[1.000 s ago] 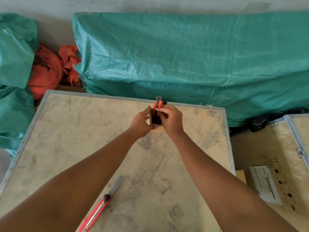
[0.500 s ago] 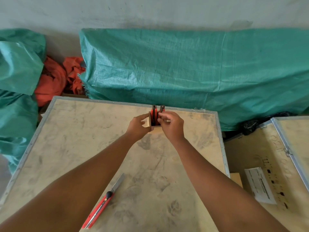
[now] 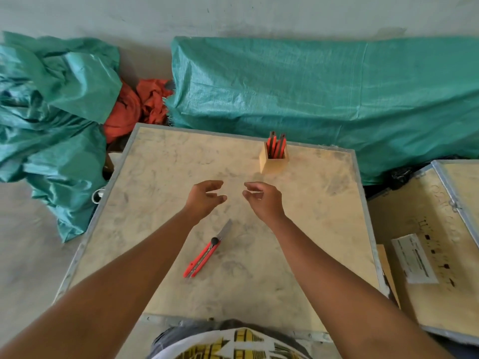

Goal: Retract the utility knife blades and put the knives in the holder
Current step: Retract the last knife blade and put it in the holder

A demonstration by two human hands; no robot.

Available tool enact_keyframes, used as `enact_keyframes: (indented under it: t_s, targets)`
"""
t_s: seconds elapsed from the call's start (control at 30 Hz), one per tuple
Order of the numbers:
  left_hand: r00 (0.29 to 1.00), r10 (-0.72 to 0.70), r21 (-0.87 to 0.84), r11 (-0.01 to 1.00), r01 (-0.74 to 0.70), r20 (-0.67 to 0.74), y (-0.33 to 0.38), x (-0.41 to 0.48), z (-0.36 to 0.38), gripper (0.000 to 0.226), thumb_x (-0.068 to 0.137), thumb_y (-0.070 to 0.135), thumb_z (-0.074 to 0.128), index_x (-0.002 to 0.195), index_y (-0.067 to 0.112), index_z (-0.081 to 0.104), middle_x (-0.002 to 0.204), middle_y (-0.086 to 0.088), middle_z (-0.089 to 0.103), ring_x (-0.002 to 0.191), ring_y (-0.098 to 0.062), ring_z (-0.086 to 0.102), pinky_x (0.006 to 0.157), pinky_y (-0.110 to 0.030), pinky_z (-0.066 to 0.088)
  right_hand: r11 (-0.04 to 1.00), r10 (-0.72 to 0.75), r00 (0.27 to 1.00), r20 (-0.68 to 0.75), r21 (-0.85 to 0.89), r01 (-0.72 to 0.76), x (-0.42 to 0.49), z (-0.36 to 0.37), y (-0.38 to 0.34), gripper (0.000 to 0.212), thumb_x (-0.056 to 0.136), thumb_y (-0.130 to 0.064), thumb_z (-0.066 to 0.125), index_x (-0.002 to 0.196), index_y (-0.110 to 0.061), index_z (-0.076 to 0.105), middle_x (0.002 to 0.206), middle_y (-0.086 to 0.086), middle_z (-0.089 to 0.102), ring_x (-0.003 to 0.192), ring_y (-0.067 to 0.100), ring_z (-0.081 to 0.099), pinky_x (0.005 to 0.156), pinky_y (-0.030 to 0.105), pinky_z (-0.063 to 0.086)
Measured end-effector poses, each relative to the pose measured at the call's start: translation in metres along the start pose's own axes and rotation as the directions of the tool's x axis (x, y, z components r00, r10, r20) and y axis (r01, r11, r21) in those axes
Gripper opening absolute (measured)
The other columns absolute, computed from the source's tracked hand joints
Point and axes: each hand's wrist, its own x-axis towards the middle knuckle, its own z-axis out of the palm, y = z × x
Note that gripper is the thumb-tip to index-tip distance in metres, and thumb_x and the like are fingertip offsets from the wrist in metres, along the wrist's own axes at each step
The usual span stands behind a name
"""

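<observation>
A wide green woven tarpaulin [image 3: 324, 99] lies behind the pale, scuffed plywood surface [image 3: 298, 255] with metal edging. Above its middle hover the empty left hand [image 3: 204, 198] and right hand [image 3: 264, 200], fingers loosely curled and apart. The small square wooden holder [image 3: 274, 161] near the far edge carries upright red knives [image 3: 276, 145]. A red utility knife [image 3: 206, 251], blade extended, lies between the forearms.

green tarpaulin [image 3: 311, 94], orange cloth [image 3: 137, 107], paper label [image 3: 414, 259]
</observation>
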Motion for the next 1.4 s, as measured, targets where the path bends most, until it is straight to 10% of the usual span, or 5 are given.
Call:
enact_keyframes:
  t_s: [0.43, 0.7, 0.87, 1.17, 1.4]
  targets:
    - [0.977, -0.171, 0.298, 0.946, 0.126, 0.131, -0.115, -0.075, -0.014, 0.053, 0.08, 0.013, 0.071, 0.132, 0.016, 0.061, 0.132, -0.001, 0.064, 0.104, -0.02, 0.065, 0.072, -0.022, 0.051, 0.956, 0.29, 0.942, 0.17, -0.096, -0.277, -0.104, 0.099, 0.04, 0.03, 0.087, -0.01, 0.076, 0.116, -0.016, 0.076, 0.11, 0.007, 0.076, 0.098, 0.013, 0.068, 0.097, 0.024, 0.051]
    - [0.982, -0.144, 0.403, 0.911, 0.084, 0.121, -0.132, -0.089, -0.009, 0.039, 0.081, 0.008, 0.062, 0.113, 0.028, 0.074, 0.078, -0.002, 0.072, 0.066, -0.025, 0.067, 0.063, -0.043, 0.062, 0.938, 0.341, 0.931, 0.129, -0.104, -0.33, -0.108, 0.123, 0.043, 0.035, 0.086, -0.007, 0.074, 0.12, -0.015, 0.074, 0.097, 0.004, 0.074, 0.092, 0.013, 0.064, 0.091, 0.022, 0.05]
    - [0.979, -0.108, 0.332, 0.942, 0.046, 0.172, -0.14, -0.087, -0.012, 0.04, 0.077, 0.004, 0.064, 0.106, 0.029, 0.078, 0.07, 0.006, 0.068, 0.069, -0.021, 0.067, 0.066, -0.041, 0.062, 0.902, 0.431, 0.898, 0.091, -0.011, -0.432, -0.103, 0.129, 0.046, 0.029, 0.085, -0.01, 0.076, 0.114, -0.014, 0.073, 0.105, 0.005, 0.075, 0.101, 0.022, 0.072, 0.094, 0.045, 0.059]
    - [0.962, -0.133, 0.166, 0.982, 0.094, 0.238, -0.13, -0.087, -0.019, 0.053, 0.074, -0.006, 0.073, 0.115, 0.029, 0.073, 0.095, 0.005, 0.077, 0.075, -0.005, 0.068, 0.068, -0.014, 0.053, 0.889, 0.417, 0.902, 0.112, 0.157, -0.431, -0.101, 0.107, 0.041, 0.022, 0.089, -0.01, 0.075, 0.092, -0.031, 0.069, 0.102, 0.007, 0.076, 0.096, 0.026, 0.075, 0.078, 0.045, 0.065]
    - [0.951, -0.018, -0.159, 0.985, 0.071, 0.308, -0.074, -0.096, -0.02, 0.049, 0.08, 0.0, 0.076, 0.121, 0.026, 0.071, 0.107, 0.002, 0.077, 0.093, -0.017, 0.075, 0.077, -0.029, 0.061, 0.896, 0.323, 0.936, 0.138, 0.275, -0.35, -0.081, 0.052, 0.003, 0.018, 0.093, -0.01, 0.072, 0.108, -0.018, 0.07, 0.104, 0.01, 0.077, 0.095, 0.02, 0.076, 0.076, 0.034, 0.065]
